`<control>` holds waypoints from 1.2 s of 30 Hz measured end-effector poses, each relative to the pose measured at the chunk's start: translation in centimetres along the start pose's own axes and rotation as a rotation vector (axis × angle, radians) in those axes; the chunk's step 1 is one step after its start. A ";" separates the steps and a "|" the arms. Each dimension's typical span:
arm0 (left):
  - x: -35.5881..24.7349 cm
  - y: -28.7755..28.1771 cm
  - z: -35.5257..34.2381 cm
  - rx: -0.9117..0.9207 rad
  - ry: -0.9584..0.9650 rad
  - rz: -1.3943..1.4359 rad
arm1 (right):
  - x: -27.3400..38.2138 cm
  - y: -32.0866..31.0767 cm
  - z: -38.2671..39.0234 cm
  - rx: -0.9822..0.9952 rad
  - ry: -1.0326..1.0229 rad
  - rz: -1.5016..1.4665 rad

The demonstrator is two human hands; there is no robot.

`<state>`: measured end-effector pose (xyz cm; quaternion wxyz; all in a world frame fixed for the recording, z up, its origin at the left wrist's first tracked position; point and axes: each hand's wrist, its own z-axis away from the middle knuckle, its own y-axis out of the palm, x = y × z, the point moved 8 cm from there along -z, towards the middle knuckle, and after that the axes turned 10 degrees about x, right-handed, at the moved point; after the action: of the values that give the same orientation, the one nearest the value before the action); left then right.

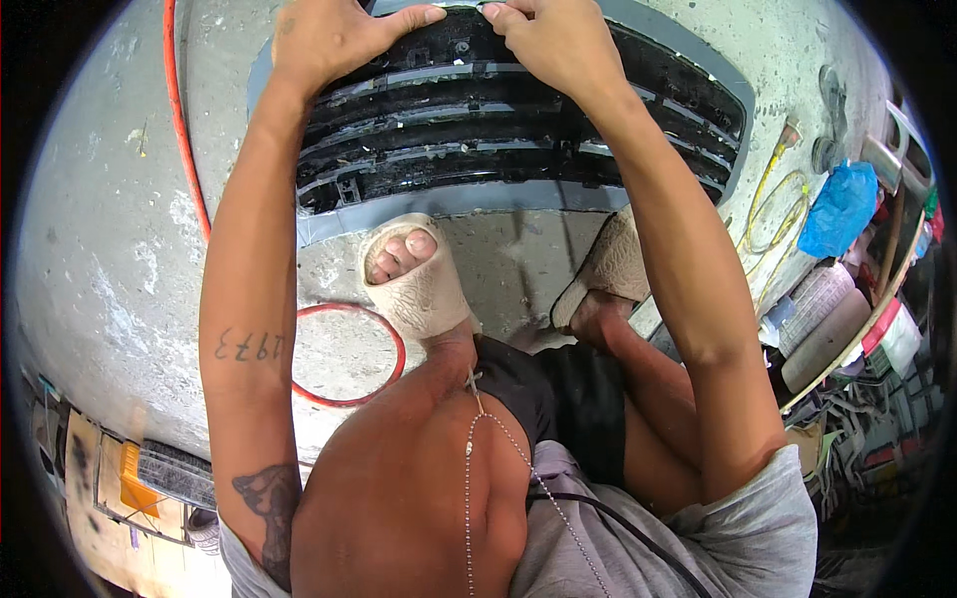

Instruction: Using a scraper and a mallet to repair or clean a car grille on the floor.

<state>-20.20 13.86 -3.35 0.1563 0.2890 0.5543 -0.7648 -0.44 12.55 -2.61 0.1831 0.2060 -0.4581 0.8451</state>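
Note:
A black slatted car grille with a grey border lies on the floor before my feet, its upper edge cut off by the top of the view. Over its far left part rests my left hand; the thumb stretches out to the right and the other fingers are mostly out of view. My right hand is at the far middle edge, its thumb and forefinger pinched on a small pale bit I cannot make out. A gap separates the two thumbs, with a thin light edge between them.
A red hose runs down the left floor, and a red loop lies beside my sandal. At the right are a yellow cord, a blue plastic bag and piled rolls. An orange item is at lower left.

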 end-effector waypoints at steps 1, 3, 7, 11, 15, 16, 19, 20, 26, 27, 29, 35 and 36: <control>0.0 0.0 0.1 -0.015 0.013 -0.003 | 0.2 0.2 0.0 0.004 0.001 -0.001; -0.1 -0.1 0.2 -0.044 0.036 -0.008 | 1.0 -0.1 0.2 -0.072 -0.028 0.029; 0.0 0.3 0.0 -0.009 0.024 0.015 | 1.1 0.6 0.3 -0.055 0.060 0.006; 0.1 0.6 -0.1 -0.003 0.023 -0.004 | 0.3 1.4 0.7 -0.183 0.122 -0.102; 1.1 0.5 0.3 0.030 -0.041 0.022 | -1.7 6.8 0.8 0.657 0.441 -1.669; 0.4 0.5 -0.2 0.025 -0.029 0.026 | -3.6 7.4 -0.6 0.364 0.342 -1.531; 0.3 0.6 -0.4 0.045 -0.026 0.008 | -5.0 3.3 -1.0 0.156 0.137 -1.823; 0.6 0.3 -0.2 0.020 -0.008 -0.004 | -4.6 2.3 -0.5 0.141 0.102 -1.553; -0.2 -0.1 0.0 0.009 -0.003 0.023 | -0.7 0.3 1.5 0.120 0.015 -0.299; -0.2 0.0 0.0 0.024 -0.006 0.025 | -0.3 0.6 1.6 0.105 0.021 -0.268; -0.1 0.0 -0.1 0.015 -0.003 0.001 | 0.1 0.7 1.4 0.090 0.056 -0.267; -0.7 -0.1 0.1 -0.014 -0.002 0.025 | -0.2 1.1 0.8 -0.077 0.059 -0.134; -0.5 -0.1 0.1 -0.021 0.009 0.010 | -0.1 1.4 0.7 -0.078 0.099 -0.140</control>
<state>-19.90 13.73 -2.98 0.1605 0.2936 0.5616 -0.7567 -0.89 11.24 -3.31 0.2720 0.1881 -0.4656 0.8209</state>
